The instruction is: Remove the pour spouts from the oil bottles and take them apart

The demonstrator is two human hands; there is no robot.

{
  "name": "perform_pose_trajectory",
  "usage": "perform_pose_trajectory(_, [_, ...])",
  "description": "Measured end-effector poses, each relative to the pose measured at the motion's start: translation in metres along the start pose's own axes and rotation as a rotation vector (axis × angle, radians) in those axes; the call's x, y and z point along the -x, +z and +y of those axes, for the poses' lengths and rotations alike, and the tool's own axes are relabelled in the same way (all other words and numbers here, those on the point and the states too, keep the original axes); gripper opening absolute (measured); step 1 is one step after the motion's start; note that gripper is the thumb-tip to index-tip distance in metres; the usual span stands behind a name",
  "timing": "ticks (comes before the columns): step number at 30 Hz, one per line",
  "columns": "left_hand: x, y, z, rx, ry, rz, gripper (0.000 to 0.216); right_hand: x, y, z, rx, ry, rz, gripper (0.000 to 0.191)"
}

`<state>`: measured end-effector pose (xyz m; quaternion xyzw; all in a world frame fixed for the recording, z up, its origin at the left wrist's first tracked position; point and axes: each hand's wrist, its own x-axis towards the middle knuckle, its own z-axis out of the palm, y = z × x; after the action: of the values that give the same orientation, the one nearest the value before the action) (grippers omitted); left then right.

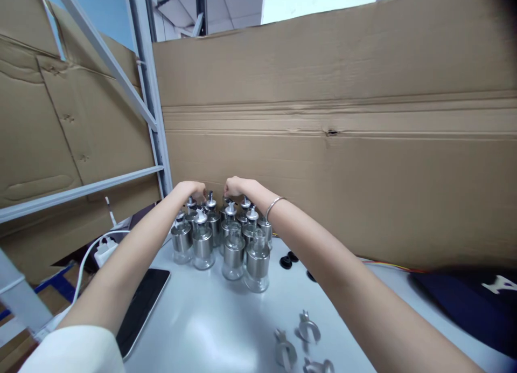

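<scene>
Several clear glass bottles with metal bands (202,248) stand upright in a tight cluster on the pale table. Many carry silver spout tops (201,216); the two nearest, including the front right bottle (257,262), show bare glass necks. At the back left of the cluster, my left hand (196,191) reaches down among the tops with curled fingers. My right hand (234,186) is closed over the back row, a short gap to its right. Bottles and the hands themselves hide both sets of fingertips, so whatever they grip is not visible.
Loose metal spout tops (309,328) lie at the table's front, and black round caps (286,262) sit right of the bottles. A tablet (145,303) lies under my left forearm. Behind stands a cardboard wall (343,190), with a metal shelf post (151,92) at left and a dark blue cloth item (464,303) at right.
</scene>
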<state>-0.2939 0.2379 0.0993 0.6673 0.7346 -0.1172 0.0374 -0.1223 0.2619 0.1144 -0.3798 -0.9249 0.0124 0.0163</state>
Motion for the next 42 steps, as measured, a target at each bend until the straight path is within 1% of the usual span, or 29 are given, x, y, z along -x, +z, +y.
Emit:
perform_pose_trajectory(4, [-0.001,0.006,0.007,-0.009,-0.028,-0.014,0.022,-0.011,0.005,-0.005,0.016,0.048,-0.088,0.023])
perform_pose_trajectory(7, [0.001,0.008,0.012,-0.022,-0.019,0.015,0.022,-0.019,0.012,-0.008,0.021,0.061,-0.122,0.026])
perform_pose_trajectory(9, [0.004,0.005,0.014,-0.026,-0.014,0.08,0.025,-0.022,0.016,-0.008,0.019,0.055,-0.101,0.028])
perform_pose_trajectory(12, [0.018,-0.011,0.012,-0.012,-0.025,0.258,0.03,-0.018,0.012,-0.005,0.003,0.023,0.014,0.028])
perform_pose_trajectory(16, [0.051,-0.041,-0.002,0.039,-0.082,0.58,0.034,0.007,-0.012,-0.004,-0.027,-0.013,0.258,0.022])
perform_pose_trajectory(18, [0.069,-0.052,-0.008,0.082,-0.122,0.746,0.036,0.024,-0.027,-0.007,-0.044,-0.036,0.416,0.028])
perform_pose_trajectory(19, [0.078,-0.057,-0.011,0.132,-0.134,0.88,0.035,0.034,-0.034,-0.01,-0.054,-0.035,0.503,0.032])
perform_pose_trajectory(20, [0.086,-0.06,-0.013,0.21,-0.135,1.058,0.032,0.043,-0.039,-0.013,-0.074,-0.038,0.613,0.034])
perform_pose_trajectory(21, [0.094,-0.062,-0.015,0.293,-0.134,1.251,0.029,0.053,-0.044,-0.016,-0.129,-0.045,0.774,0.032])
perform_pose_trajectory(22, [0.103,-0.063,-0.016,0.375,-0.122,1.443,0.027,0.062,-0.048,-0.02,-0.178,-0.057,0.894,0.031])
perform_pose_trajectory(23, [0.112,-0.063,-0.017,0.446,-0.107,1.61,0.027,0.072,-0.05,-0.024,-0.218,-0.075,0.986,0.03])
perform_pose_trajectory(24, [0.122,-0.061,-0.017,0.49,-0.087,1.729,0.028,0.082,-0.051,-0.028,-0.248,-0.107,1.043,0.029])
perform_pose_trajectory(25, [0.132,-0.058,-0.016,0.512,-0.051,1.797,0.03,0.092,-0.051,-0.032,-0.267,-0.146,1.064,0.028])
perform_pose_trajectory(26, [0.144,-0.053,-0.015,0.52,-0.011,1.832,0.032,0.102,-0.049,-0.037,-0.283,-0.192,1.061,0.027])
perform_pose_trajectory(27, [0.155,-0.046,-0.012,0.506,0.052,1.802,0.033,0.112,-0.046,-0.042,-0.3,-0.238,1.041,0.025])
perform_pose_trajectory(29, [0.176,-0.029,-0.003,0.414,0.184,1.699,0.033,0.131,-0.036,-0.053,-0.332,-0.316,0.957,0.02])
perform_pose_trajectory(30, [0.185,-0.018,0.002,0.37,0.225,1.615,0.032,0.139,-0.029,-0.059,-0.338,-0.358,0.899,0.017])
perform_pose_trajectory(33, [0.199,0.014,0.019,0.326,0.289,1.288,0.031,0.152,-0.002,-0.074,-0.321,-0.439,0.692,0.015])
perform_pose_trajectory(36, [0.197,0.039,0.028,0.366,0.295,0.968,0.028,0.152,0.029,-0.08,-0.29,-0.42,0.492,0.012])
perform_pose_trajectory(38, [0.192,0.049,0.027,0.375,0.287,0.778,0.029,0.148,0.047,-0.079,-0.297,-0.402,0.421,0.012])
perform_pose_trajectory(40, [0.186,0.053,0.023,0.367,0.289,0.643,0.03,0.145,0.061,-0.077,-0.32,-0.382,0.402,0.013])
perform_pose_trajectory(42, [0.181,0.056,0.017,0.368,0.301,0.579,0.03,0.142,0.071,-0.076,-0.321,-0.374,0.395,0.014])
